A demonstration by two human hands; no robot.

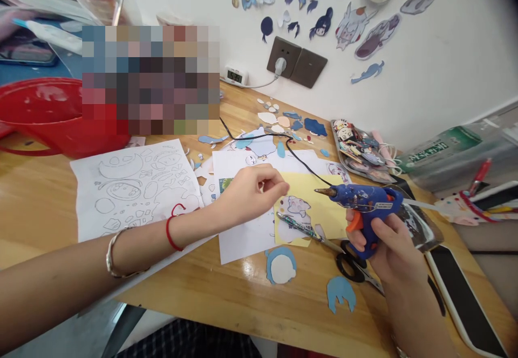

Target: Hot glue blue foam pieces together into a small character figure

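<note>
My right hand (pixel 384 242) is wrapped round the handle of a blue glue gun (pixel 366 201), a finger at its orange trigger. The metal nozzle points left, a little right of my left hand (pixel 263 188). My left hand has its fingers curled in a pinch above the papers; whatever they hold, if anything, is too small to make out. Beneath are a yellow sheet (pixel 335 220) and a white sheet (pixel 243 239), with a patterned pen (pixel 297 225) across them. A blue and white paper cutout (pixel 281 266) and a blue cutout (pixel 340 293) lie near the front edge.
Black-handled scissors (pixel 352 263) and a phone (pixel 465 298) are at the right. A drawn sheet (pixel 133 185) and red basket (pixel 60 131) are at the left. Behind are paper scraps, a tray of cutouts (pixel 360 153), a black cord and a wall socket (pixel 285 59).
</note>
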